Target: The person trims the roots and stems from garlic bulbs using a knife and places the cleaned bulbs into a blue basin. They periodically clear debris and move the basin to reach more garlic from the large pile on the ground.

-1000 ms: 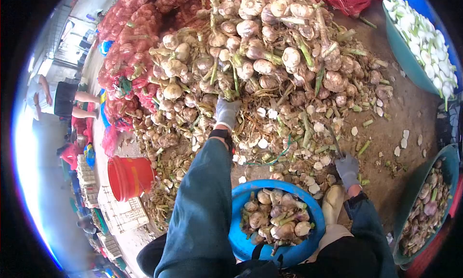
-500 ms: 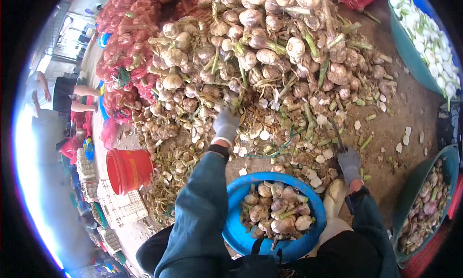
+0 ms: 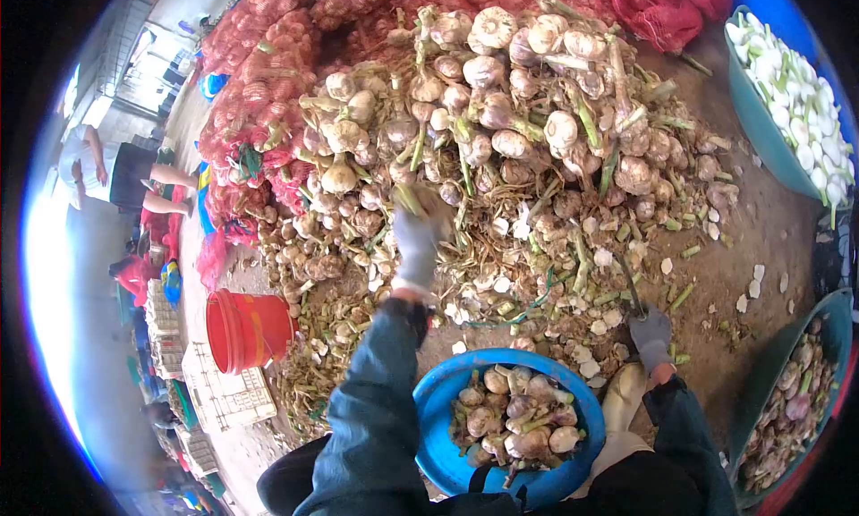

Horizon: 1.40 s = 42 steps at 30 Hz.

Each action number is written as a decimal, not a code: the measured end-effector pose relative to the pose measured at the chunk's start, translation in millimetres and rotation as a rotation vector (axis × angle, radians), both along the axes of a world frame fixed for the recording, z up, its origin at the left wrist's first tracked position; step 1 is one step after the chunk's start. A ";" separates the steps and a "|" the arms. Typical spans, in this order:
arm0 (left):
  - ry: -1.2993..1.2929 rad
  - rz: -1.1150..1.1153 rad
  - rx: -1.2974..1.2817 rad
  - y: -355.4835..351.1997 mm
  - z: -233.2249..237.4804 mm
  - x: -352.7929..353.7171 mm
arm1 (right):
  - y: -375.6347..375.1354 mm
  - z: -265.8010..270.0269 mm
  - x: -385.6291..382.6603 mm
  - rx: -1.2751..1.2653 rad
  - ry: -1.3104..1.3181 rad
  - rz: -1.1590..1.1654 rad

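My left hand [image 3: 417,246], in a pale glove, is at the near face of a heap of garlic bulbs [image 3: 514,145]. Its fingers are blurred but look closed around a garlic bulb, with a short green stem [image 3: 409,199] poking out past them. In a grey glove, my right hand [image 3: 650,334] grips a thin dark curved blade [image 3: 630,282] by its handle, pointing up and away over the scraps. Between my legs stands a blue basin [image 3: 429,400] with trimmed garlic bulbs [image 3: 519,413] in it.
Red mesh sacks of garlic [image 3: 259,96] lie behind the heap. A red bucket [image 3: 246,330] and white crate [image 3: 231,395] stand left. At right are a tub of white peeled garlic [image 3: 796,105] and a green tub of bulbs [image 3: 747,435]. Another person [image 3: 116,172] stands far left.
My view has tilted, so the heap and tubs sit slightly lower. Relative to the heap, my left hand has moved a little left, a green stem now showing at its fingers. My right hand keeps the blade.
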<state>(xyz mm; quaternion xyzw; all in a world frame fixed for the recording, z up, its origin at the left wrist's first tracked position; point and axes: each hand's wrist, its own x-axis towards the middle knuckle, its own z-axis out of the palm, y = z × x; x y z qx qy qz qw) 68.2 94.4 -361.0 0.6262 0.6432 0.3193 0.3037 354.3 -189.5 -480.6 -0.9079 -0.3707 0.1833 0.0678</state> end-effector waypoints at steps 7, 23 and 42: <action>0.793 0.068 -0.297 108.9 34.4 49.7 | 9.2 18.8 0.3 -0.107 0.111 -0.031; -0.395 0.273 -0.360 62.2 -16.5 61.9 | 12.4 34.0 -7.7 -0.045 0.080 -0.034; -0.066 0.114 -0.316 -8.8 122.2 -262.0 | 9.6 17.8 -6.4 -0.090 0.001 -0.029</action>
